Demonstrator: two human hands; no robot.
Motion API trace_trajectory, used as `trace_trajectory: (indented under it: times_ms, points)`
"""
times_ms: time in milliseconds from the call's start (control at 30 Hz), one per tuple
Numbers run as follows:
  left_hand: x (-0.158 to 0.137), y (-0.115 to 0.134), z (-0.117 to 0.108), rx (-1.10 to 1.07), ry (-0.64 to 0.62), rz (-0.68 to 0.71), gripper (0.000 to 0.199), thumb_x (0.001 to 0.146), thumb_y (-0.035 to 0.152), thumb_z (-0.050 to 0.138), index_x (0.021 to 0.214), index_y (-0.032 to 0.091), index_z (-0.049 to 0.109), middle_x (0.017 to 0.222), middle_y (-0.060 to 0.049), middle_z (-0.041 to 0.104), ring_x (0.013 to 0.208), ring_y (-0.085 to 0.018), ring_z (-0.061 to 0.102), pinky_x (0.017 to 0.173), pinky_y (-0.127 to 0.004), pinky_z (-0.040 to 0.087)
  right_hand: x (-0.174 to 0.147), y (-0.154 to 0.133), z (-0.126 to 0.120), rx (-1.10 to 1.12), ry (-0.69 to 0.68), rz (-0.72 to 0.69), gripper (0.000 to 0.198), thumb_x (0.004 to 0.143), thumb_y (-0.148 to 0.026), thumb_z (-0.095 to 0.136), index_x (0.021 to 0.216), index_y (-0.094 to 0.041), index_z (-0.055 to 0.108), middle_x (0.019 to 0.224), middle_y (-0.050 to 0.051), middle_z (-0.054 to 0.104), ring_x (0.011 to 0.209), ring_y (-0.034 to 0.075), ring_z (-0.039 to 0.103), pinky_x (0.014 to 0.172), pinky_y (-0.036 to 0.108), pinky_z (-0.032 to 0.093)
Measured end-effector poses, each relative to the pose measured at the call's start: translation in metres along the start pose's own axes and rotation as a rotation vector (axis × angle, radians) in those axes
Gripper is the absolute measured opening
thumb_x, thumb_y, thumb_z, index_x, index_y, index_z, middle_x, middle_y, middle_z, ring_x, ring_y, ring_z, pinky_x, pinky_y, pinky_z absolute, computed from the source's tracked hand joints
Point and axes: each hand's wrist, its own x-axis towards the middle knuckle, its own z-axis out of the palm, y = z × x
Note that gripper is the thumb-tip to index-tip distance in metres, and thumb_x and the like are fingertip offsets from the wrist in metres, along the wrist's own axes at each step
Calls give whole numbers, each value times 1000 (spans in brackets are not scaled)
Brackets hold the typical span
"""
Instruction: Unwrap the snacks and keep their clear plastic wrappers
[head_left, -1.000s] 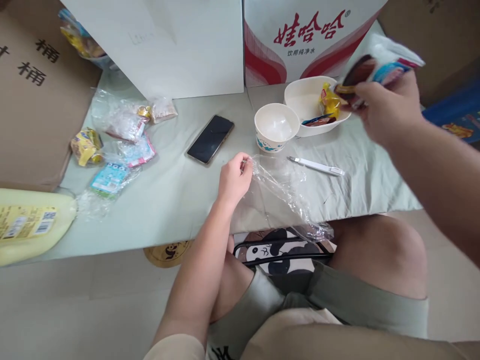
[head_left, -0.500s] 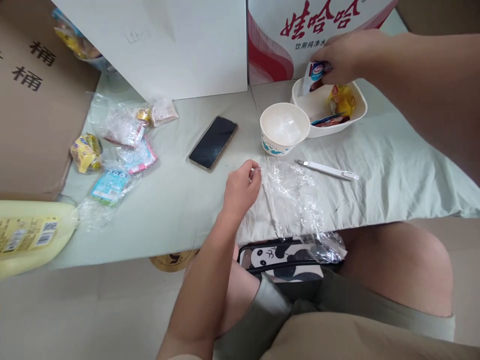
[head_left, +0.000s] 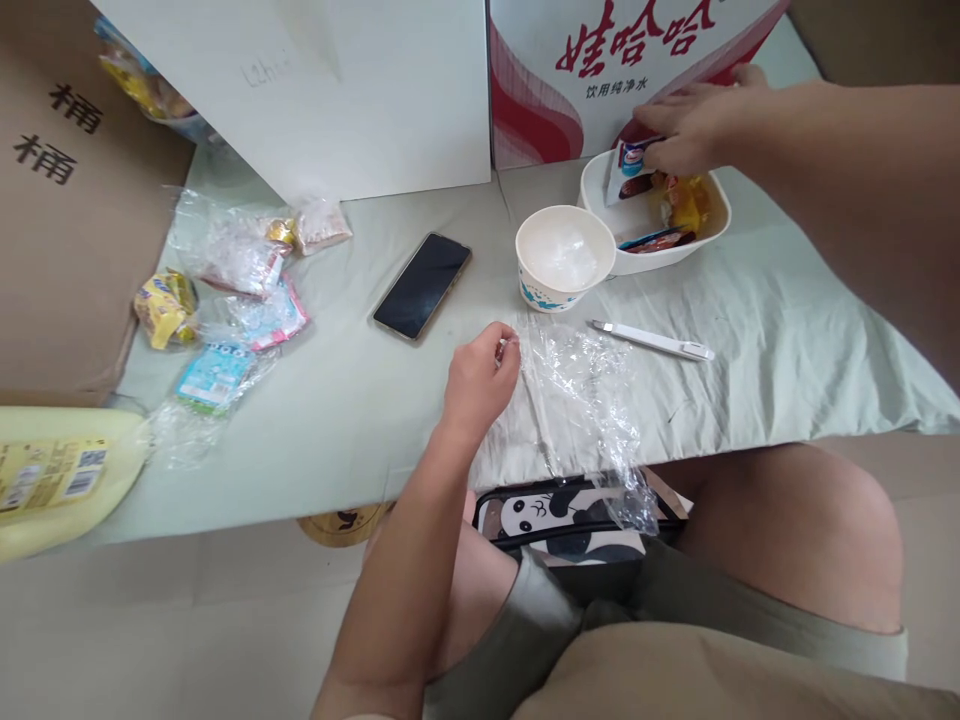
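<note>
My left hand is closed in a pinch on the edge of a sheet of clear plastic film. The crinkled film trails over the table's front edge. At the far right, my right hand hovers above a white oval tub with its fingers spread. Just under those fingers, a white, blue and brown snack packet stands against the tub's back wall. A yellow packet and a dark, flat packet lie in the same tub. Beside it, a paper cup contains clear plastic.
A white utility knife lies right of the film. A phone rests left of the cup. Several wrapped snacks are at the left, near a yellow jug. White boxes stand along the back.
My right hand has let go of the snack packet, which now stands lower inside the tub, and its fingers have spread. My left hand keeps its pinch; the film's hanging end has shifted left.
</note>
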Motion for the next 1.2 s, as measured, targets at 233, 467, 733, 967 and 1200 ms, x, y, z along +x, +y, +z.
trace_trajectory:
  times_ms: [233,467,733,967,1200]
  points:
    - [2,2,-2,-6,-7,-26,17,92,30,52,89,19,64,64,3,57,56,-12,48,60,-27,34,-51,-100,-85,-25,-4,244,49,90,-16,43,135,-3,57,140,16,62,136,31,51,110,58,28]
    - [3,5,-5,-216,-63,-90,25,93,34,44,84,20,64,63,1,57,60,-14,53,61,-27,40,-203,-194,-75,471,262,50,25,82,-17,55,105,-21,63,101,7,72,93,23,68,84,41,56]
    - [7,-7,-9,-302,-60,-73,64,71,36,80,127,25,51,90,-1,64,67,-12,57,62,-25,45,-269,-215,-27,436,-66,-52,54,86,-24,60,139,-23,54,148,15,54,136,36,52,109,57,46]
    - [6,-11,-24,-289,-188,-99,68,63,24,82,125,25,54,124,-10,65,79,-12,62,65,-24,52,-281,-213,-34,325,-331,-138,68,83,-16,50,150,-25,49,165,6,35,155,35,26,122,60,28]
    - [13,-13,-24,-335,124,-280,14,82,29,62,91,18,61,76,-1,66,39,-5,40,38,-21,31,-289,-209,-32,251,-400,-169,66,94,-43,53,157,-29,39,167,6,31,155,38,25,124,61,22]
